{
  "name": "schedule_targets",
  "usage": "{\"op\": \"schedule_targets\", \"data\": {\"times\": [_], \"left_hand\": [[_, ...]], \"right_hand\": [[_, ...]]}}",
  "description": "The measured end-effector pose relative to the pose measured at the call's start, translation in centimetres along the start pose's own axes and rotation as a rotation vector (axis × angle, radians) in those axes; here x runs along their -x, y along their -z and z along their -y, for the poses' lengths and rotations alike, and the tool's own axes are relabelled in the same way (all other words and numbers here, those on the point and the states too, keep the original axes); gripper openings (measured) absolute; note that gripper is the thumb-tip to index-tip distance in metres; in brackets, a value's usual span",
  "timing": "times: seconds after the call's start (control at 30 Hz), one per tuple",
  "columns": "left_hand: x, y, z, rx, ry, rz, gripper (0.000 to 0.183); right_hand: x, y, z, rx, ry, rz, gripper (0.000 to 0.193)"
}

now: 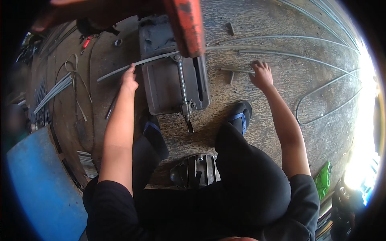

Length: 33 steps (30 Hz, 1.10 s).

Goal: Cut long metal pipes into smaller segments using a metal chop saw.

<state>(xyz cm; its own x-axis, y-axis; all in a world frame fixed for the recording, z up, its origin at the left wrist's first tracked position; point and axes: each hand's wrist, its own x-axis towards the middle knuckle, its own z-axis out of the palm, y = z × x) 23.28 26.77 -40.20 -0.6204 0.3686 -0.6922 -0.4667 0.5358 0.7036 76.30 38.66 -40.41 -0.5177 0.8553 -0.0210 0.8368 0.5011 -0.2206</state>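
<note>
In front of me stands a cut-off saw with a dark grey base (pixel 155 94), a screw vise (pixel 183 86) and a worn red-orange part (pixel 187 30) reaching over it. A long thin metal rod (pixel 114 74) lies across the base through the vise. My left hand (pixel 129 78), left of the base, has its fingers closed on this rod near its left end. On the right, my right hand (pixel 262 75) is low over the floor, its fingers bent around the end of a short metal rod (pixel 237 70). That rod crosses above a shorter cut piece (pixel 232 78).
Long rods (pixel 281 52) curve off to the right, one forming a loop (pixel 299 106). Cut rods (pixel 54 92) lie bundled at left near a strap (pixel 76 88). A blue panel (pixel 44 180) stands lower left. A ribbed metal housing (pixel 197 170) sits between my legs; a green bag (pixel 323 179) is lower right.
</note>
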Motion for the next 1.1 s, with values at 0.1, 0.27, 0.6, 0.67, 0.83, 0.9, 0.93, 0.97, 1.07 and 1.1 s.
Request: {"op": "schedule_targets", "data": {"times": [0.1, 0.27, 0.6, 0.67, 0.83, 0.9, 0.93, 0.97, 1.07, 1.1], "left_hand": [[-0.2, -0.3, 0.9, -0.064, -0.02, 0.101, 0.075], [0.8, -1.5, -0.2, 0.18, -0.052, -0.065, 0.047], [20.9, -6.2, 7.9, 0.378, -0.343, 0.186, 0.019], [22.7, -6.3, 7.8, 0.557, -0.29, 0.321, 0.018], [20.0, -3.4, 4.5, 0.717, -0.106, 0.045, 0.016], [16.9, -2.2, 2.9, 0.722, -0.106, -0.026, 0.019], [15.4, -1.9, 2.4, 0.698, -0.12, -0.052, 0.019], [13.9, -1.7, 2.0, 0.666, -0.147, -0.073, 0.02], [10.1, -1.3, 0.7, 0.615, -0.15, -0.117, 0.021], [9.2, -1.1, 0.3, 0.622, -0.152, -0.136, 0.021]], "right_hand": [[0.2, -1.9, 0.7, 0.035, 0.102, 0.08, 0.028], [-0.2, -1.5, 1.9, -0.044, 0.218, 0.001, 0.02], [-2.4, 7.3, 22.9, -0.532, 0.456, -0.054, 0.017], [-3.0, 7.8, 26.3, -0.536, 0.515, -0.04, 0.017], [-4.7, 5.4, 25.4, -0.704, 0.391, -0.073, 0.013], [-6.2, 2.7, 21.5, -1.147, -0.277, 0.134, 0.021], [-7.1, 1.0, 19.3, -1.389, -0.593, 0.166, 0.025], [-8.1, -0.7, 17.0, -1.598, -0.926, 0.175, 0.029], [-10.7, -4.9, 10.9, -2.262, -1.264, 0.093, 0.037], [-11.7, -6.2, 9.8, -2.112, -1.27, -0.081, 0.037]]}}
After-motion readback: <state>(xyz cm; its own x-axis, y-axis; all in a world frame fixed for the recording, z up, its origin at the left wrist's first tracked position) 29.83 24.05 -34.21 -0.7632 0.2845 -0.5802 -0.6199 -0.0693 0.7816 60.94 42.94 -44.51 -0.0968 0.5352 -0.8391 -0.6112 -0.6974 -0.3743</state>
